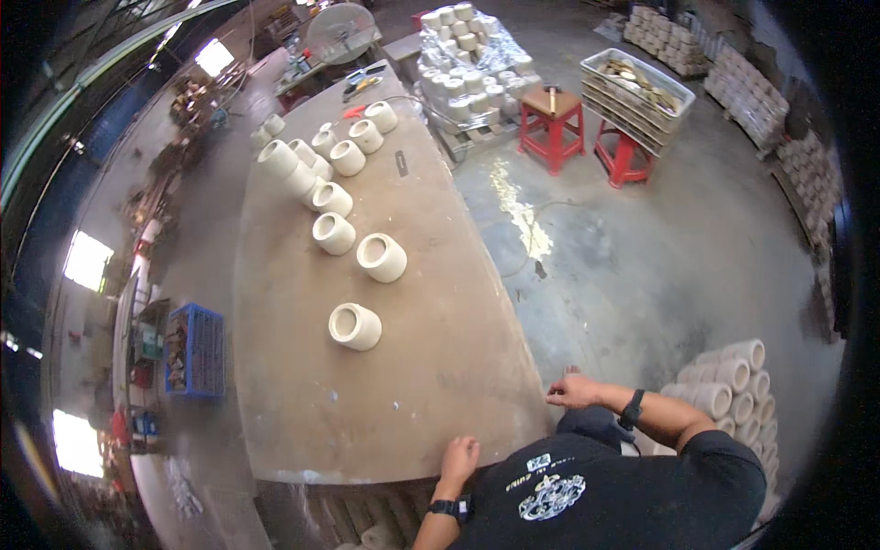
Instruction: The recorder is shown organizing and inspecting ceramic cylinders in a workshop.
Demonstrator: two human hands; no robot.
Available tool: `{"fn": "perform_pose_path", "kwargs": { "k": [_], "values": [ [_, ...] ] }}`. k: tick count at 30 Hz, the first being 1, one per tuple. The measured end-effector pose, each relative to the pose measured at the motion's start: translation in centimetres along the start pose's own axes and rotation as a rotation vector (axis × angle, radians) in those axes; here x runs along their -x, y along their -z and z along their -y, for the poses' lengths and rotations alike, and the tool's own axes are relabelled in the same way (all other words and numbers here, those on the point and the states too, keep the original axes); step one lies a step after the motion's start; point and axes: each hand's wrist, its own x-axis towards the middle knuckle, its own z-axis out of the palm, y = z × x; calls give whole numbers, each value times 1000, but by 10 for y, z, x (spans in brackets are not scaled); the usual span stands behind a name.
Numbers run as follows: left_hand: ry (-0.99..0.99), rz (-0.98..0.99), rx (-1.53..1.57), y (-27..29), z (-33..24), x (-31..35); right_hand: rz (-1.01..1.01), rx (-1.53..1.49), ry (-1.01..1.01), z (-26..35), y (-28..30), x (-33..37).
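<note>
My left hand [460, 456] rests at the near edge of the brown table [440, 348], its fingers loosely bent and nothing seen in them. Beside the table's right edge is my right hand [575, 390], fingers apart and holding nothing I can see. Neither hand touches a workpiece. Closest to them, a cream-coloured hollow cylinder [356, 327] with a narrower rim lies tilted toward the left. Beyond it is a similar cylinder [382, 258], then another [334, 234]. Several more of these cylinders [348, 158] stand or lie toward the far left, some stacked together.
More cylinders are piled [733, 385] at my right and on a wrapped pallet [467, 92] beyond the table. Red stools [552, 133] stand on the floor; one carries a hammer [552, 99], another stacked crates [632, 101]. A blue crate [195, 350] sits left of the table.
</note>
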Motion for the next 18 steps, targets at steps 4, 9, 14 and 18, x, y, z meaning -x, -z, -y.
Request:
{"fn": "perform_pose_path", "kwargs": {
  "k": [4,9,14,18],
  "values": [
    [148,-37,21,-8,-50,3,-84,-28,94,-77,11,-19],
    [172,66,23,-5,-114,-30,-62,-23,7,-143,42,-14],
    [120,-64,88,11,-139,-60,48,41,-186,-184,78,-7],
    [171,-185,213,12,-105,-89,34,236,-210,-166,129,4]
  ]
}}
